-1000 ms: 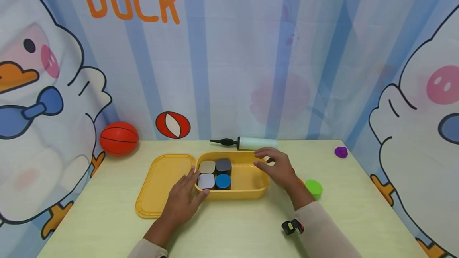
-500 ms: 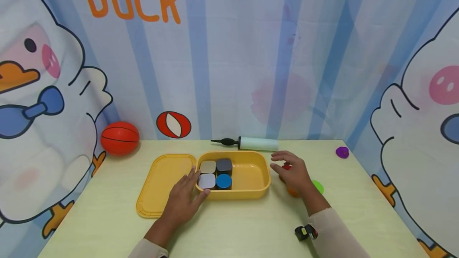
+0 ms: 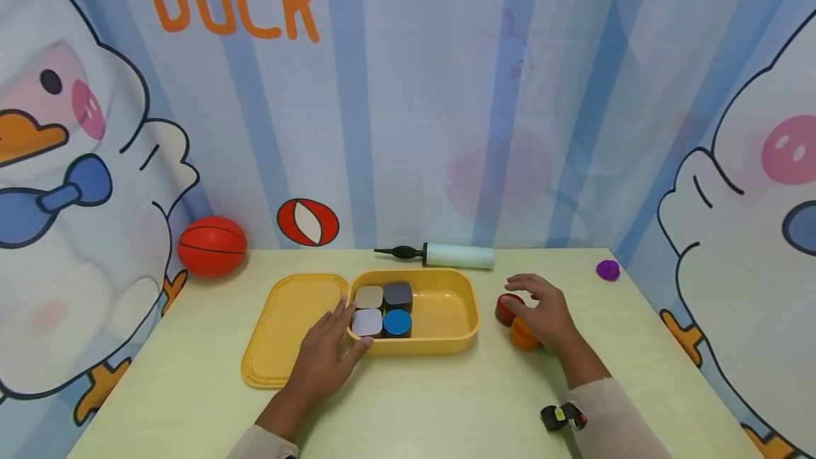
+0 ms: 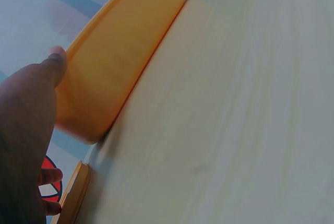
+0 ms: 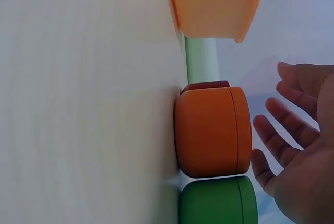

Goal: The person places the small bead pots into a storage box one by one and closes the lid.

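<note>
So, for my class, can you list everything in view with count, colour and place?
Table: 1, pale yellow, foreground.
Backdrop: 1, blue-and-white, duck drawings, around table.
Box: 1, yellow, mid-table.
Lid: 1, yellow, left of box.
Cream pot, dark grey pot, white pot, blue pot: 1 each, in box's left half.
Red pot, orange pot, green pot: 1 each, right of box.
Ball: 1, red, table's back left.
Pump: 1, pale with black tip, behind box.
Small item: 1, purple, table's back right.
Wrist camera: 1 plainly seen, black, right wrist.
Sleeves: 2, beige, both arms.
Left hand: 1, at box's left end.
Right hand: 1, above orange pot.
</note>
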A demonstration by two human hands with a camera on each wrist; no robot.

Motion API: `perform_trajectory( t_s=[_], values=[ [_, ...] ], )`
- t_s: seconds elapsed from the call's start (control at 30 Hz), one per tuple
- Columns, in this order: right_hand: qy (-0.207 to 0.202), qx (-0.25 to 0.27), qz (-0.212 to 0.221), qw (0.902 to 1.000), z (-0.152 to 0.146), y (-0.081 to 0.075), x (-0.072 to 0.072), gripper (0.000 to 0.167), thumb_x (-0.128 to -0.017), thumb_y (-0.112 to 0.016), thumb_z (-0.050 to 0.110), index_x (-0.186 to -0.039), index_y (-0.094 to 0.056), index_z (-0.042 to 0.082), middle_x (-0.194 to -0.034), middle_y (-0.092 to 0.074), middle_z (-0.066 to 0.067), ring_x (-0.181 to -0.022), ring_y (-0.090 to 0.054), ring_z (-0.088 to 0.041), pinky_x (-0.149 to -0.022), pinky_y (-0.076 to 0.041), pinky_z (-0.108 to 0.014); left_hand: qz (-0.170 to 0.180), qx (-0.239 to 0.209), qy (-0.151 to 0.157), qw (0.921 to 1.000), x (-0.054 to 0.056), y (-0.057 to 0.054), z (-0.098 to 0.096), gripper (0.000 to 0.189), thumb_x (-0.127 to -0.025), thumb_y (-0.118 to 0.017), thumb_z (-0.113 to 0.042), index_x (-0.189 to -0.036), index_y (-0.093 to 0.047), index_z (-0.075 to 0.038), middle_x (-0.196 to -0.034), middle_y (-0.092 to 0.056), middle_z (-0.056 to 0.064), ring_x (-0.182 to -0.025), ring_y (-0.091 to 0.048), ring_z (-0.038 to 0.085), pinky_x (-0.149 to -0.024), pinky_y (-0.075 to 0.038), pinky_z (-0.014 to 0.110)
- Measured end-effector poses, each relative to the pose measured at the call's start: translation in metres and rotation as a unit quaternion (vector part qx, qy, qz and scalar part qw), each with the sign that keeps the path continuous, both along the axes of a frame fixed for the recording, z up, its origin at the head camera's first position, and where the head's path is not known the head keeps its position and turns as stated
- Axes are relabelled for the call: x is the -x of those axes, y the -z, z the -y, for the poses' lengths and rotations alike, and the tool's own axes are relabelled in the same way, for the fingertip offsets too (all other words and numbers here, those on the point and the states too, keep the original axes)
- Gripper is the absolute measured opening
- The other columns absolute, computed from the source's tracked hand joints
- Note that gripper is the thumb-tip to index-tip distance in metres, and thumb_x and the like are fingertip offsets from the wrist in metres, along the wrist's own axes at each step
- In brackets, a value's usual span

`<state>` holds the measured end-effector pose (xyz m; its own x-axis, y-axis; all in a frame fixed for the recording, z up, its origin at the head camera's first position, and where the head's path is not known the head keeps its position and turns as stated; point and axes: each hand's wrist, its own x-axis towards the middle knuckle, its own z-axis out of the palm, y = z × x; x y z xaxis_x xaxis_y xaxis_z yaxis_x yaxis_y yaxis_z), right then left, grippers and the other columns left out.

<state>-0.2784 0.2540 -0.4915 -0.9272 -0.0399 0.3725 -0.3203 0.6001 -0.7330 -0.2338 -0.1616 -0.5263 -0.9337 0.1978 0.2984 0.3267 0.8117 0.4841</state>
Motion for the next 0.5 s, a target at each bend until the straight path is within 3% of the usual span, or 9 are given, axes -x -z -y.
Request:
perform_trajectory(
  t_s=[0.37,0.5],
  values=[
    [0.019,-0.018,0.027,0.9993,-0.005,0.007,-0.002,0.03,-0.099,-0.081,0.012,-0.125,-0.078,-0.002,-0.142,-0.07,-0.022,-0.141,-0.059,-0.047,-0.119,-0.047,-0.071,-0.009,-0.001,0.0,1.0,-0.001,-0.001,0.0,0.079,-0.106,-0.065,-0.056,-0.168,-0.044,-0.011,-0.178,-0.035,0.012,-0.159,-0.046,0.044,-0.128,-0.038,0.067],
    [0.028,-0.045,0.044,0.9976,-0.005,0.011,0.0,0.035,-0.099,-0.082,0.02,-0.128,-0.078,0.001,-0.145,-0.069,-0.022,-0.143,-0.057,-0.049,-0.124,-0.03,-0.079,-0.009,-0.001,-0.001,1.0,-0.001,-0.001,-0.001,0.079,-0.106,-0.065,-0.056,-0.168,-0.044,-0.011,-0.178,-0.035,0.011,-0.158,-0.047,0.045,-0.127,-0.038,0.067]
  ],
)
